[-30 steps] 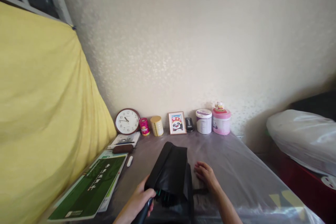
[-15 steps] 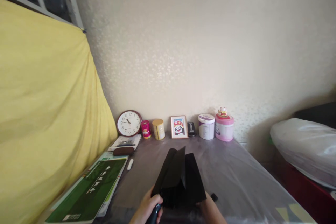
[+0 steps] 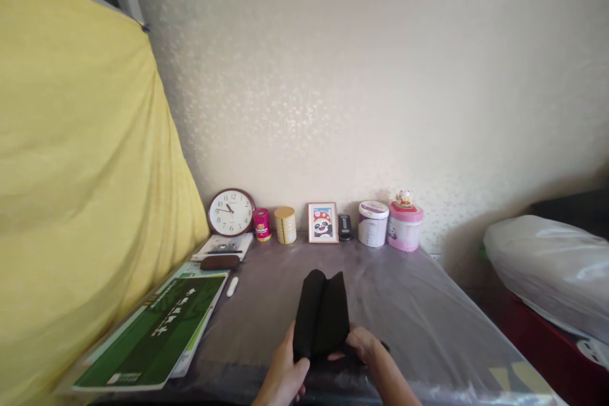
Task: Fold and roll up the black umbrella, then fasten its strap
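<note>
Black umbrella (image 3: pixel 321 314), loosely folded w/ fabric bunched lengthwise, was held in both hands by the near edge of the surface (image 3: pixel 413 295), approx. mid-width; couldn't tell if its underside touched down. L hand (image 3: pixel 285 368): grip clamped round umbrella's lower L side, thumb uppermost. R hand (image 3: pixel 364 342): grip closed on fabric at lower R side, some fingers tucked under & partly hidden.

Along the back edge, L to R: round clock (image 3: pixel 231 212) w/ dark red rim, at back L corner; pink tin (image 3: pixel 262 224); yellow-lidded can (image 3: pixel 286 226); panda pic (image 3: pixel 323 223) in a frame; small black item (image 3: pixel 345 228), type unclear; white tub (image 3: pixel 373 226); pink-lidded tub (image 3: pixel 405 231) w/ small figurine (image 3: pixel 404 198) on top, nr back R corner.

Along the L edge: green book (image 3: pixel 157 333) lay on other papers, brown case (image 3: pixel 219 262) nr its far end, white pad (image 3: pixel 242 243) beyond that, in front of clock. Small white stick (image 3: pixel 232 287) lay just R of book. Yellow cloth (image 3: pixel 85 171) hung alongside L edge. Past the R edge: whitish plastic bag (image 3: pixel 542 260).
</note>
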Motion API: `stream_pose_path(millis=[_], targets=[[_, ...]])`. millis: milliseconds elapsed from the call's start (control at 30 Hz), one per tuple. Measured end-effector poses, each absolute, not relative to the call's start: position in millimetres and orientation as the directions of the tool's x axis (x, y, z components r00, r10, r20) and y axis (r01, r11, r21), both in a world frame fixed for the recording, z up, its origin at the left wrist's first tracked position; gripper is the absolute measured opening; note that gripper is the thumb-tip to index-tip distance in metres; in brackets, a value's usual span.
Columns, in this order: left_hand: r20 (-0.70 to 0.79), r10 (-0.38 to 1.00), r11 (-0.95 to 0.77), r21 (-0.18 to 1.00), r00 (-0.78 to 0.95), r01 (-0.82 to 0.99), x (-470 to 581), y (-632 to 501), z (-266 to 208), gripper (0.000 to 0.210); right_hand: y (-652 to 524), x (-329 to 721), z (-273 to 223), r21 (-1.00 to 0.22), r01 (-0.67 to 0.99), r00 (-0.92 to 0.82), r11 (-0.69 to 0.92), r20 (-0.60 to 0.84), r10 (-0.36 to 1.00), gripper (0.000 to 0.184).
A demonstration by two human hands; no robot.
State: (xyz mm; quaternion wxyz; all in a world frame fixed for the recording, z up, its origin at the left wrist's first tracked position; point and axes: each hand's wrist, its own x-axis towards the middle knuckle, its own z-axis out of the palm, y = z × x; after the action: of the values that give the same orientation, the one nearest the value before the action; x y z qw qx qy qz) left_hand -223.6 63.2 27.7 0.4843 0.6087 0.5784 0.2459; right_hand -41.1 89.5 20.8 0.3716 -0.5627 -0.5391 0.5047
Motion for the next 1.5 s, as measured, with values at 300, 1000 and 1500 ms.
stream_pose_path(millis=[300, 1000, 1500], targets=[[-0.022, 0.977, -0.137, 0.701, 0.212, 0.7, -221, 66, -1, 0.08, 97, 14, 26, -0.951, 0.308, 0.28, -0.035, 0.056, 0.958, 0.033], [-0.129, 0.967, -0.098, 0.61, 0.221, 0.787, -213, 61, 12, 0.082, 138, -64, 59, -0.972, 0.235, 0.185, -0.022, 0.022, 0.983, 0.031], [-0.186, 0.954, -0.091, 0.571, 0.236, 0.816, -222, 57, 20, 0.067, 154, -95, 42, -0.883, 0.464, -0.006, -0.07, -0.082, 0.997, 0.013]])
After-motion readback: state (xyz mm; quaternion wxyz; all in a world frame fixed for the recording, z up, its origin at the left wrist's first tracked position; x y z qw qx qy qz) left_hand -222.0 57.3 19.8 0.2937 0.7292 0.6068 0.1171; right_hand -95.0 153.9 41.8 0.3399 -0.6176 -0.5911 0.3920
